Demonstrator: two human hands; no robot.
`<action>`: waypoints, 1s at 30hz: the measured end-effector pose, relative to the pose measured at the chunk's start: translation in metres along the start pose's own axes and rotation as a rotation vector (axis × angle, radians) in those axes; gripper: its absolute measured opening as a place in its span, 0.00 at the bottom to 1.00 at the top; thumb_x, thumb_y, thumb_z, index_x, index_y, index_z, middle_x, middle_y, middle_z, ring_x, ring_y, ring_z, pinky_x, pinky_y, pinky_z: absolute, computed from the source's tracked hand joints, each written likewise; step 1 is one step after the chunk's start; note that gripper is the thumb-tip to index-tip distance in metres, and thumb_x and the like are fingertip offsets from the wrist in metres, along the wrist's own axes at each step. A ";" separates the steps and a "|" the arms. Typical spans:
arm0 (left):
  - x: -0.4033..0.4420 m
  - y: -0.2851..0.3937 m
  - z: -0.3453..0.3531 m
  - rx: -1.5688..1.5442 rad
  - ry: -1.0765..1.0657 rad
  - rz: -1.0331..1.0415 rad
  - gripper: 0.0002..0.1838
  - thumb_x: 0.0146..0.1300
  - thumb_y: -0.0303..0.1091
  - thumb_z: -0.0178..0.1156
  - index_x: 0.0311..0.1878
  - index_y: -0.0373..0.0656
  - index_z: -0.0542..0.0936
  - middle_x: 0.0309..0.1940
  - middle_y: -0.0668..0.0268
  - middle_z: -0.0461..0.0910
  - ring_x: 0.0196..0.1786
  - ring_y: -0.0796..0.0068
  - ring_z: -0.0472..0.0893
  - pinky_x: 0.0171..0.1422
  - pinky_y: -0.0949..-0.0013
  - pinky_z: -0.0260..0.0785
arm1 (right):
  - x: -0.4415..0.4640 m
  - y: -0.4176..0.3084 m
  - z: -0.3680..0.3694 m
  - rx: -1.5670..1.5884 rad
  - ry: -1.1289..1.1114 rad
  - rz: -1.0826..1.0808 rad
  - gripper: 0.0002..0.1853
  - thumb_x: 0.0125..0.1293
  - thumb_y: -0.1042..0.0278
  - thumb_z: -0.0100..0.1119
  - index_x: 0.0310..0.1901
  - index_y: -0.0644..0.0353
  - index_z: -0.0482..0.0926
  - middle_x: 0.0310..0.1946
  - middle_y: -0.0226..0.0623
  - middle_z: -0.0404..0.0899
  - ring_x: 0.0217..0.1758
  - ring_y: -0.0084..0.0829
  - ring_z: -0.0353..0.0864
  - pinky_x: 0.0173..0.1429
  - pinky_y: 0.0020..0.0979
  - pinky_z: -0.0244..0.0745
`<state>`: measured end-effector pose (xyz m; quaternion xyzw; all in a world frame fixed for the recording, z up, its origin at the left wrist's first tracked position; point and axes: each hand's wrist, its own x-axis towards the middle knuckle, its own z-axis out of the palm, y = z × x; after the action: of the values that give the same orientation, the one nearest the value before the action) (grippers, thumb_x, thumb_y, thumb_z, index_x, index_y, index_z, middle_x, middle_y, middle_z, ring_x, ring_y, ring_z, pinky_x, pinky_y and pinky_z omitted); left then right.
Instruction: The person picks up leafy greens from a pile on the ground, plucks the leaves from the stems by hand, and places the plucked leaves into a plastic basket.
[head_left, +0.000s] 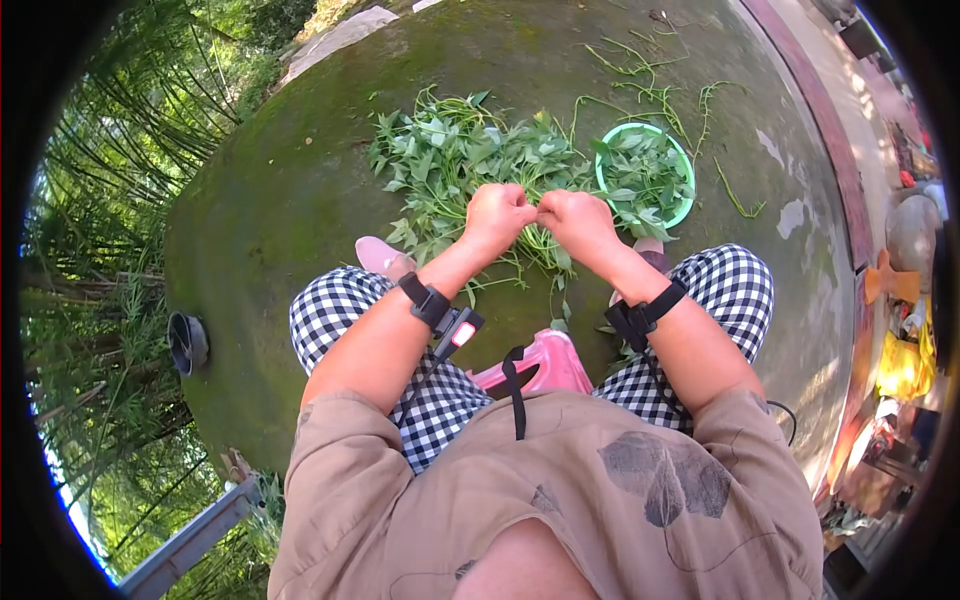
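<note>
My left hand and my right hand meet fingertip to fingertip in front of me, both closed in a pinch. A thin leafy green stem seems to be held between them, mostly hidden by the fingers. Just beyond and below them, a heap of leafy green stems spreads over the ground. To the right of my right hand stands a light green basket with picked green leaves in it.
Bare stems lie scattered on the mossy concrete ground around the basket. A pink plastic stool shows between my legs. A dark bucket lies at the left, beside bamboo. A yellow bag and clutter line the right side.
</note>
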<state>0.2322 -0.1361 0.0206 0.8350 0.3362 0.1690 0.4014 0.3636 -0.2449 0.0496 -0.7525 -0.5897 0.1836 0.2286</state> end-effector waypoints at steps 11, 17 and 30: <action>0.017 0.006 -0.044 -0.887 0.161 -0.432 0.05 0.59 0.29 0.57 0.35 0.39 0.80 0.29 0.65 0.81 0.28 0.76 0.79 0.31 0.72 0.74 | -0.001 0.017 0.007 0.275 -0.090 0.193 0.09 0.56 0.61 0.65 0.36 0.53 0.85 0.28 0.43 0.82 0.35 0.44 0.82 0.40 0.42 0.74; 0.029 -0.003 -0.082 -1.223 0.014 -0.351 0.06 0.61 0.27 0.50 0.37 0.38 0.76 0.30 0.60 0.80 0.31 0.66 0.81 0.41 0.61 0.78 | -0.001 0.034 0.004 0.608 -0.160 0.383 0.07 0.57 0.68 0.65 0.35 0.62 0.83 0.19 0.32 0.76 0.22 0.24 0.74 0.29 0.31 0.69; 0.005 0.015 -0.024 -0.557 -0.283 -0.349 0.08 0.58 0.31 0.64 0.39 0.38 0.84 0.22 0.73 0.78 0.22 0.86 0.73 0.24 0.79 0.66 | -0.001 0.026 0.001 0.860 -0.142 0.376 0.05 0.60 0.73 0.64 0.36 0.65 0.83 0.18 0.26 0.75 0.16 0.17 0.69 0.20 0.23 0.65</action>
<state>0.2291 -0.1259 0.0470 0.6387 0.3557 0.0659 0.6791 0.3838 -0.2507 0.0347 -0.6689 -0.3279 0.5003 0.4413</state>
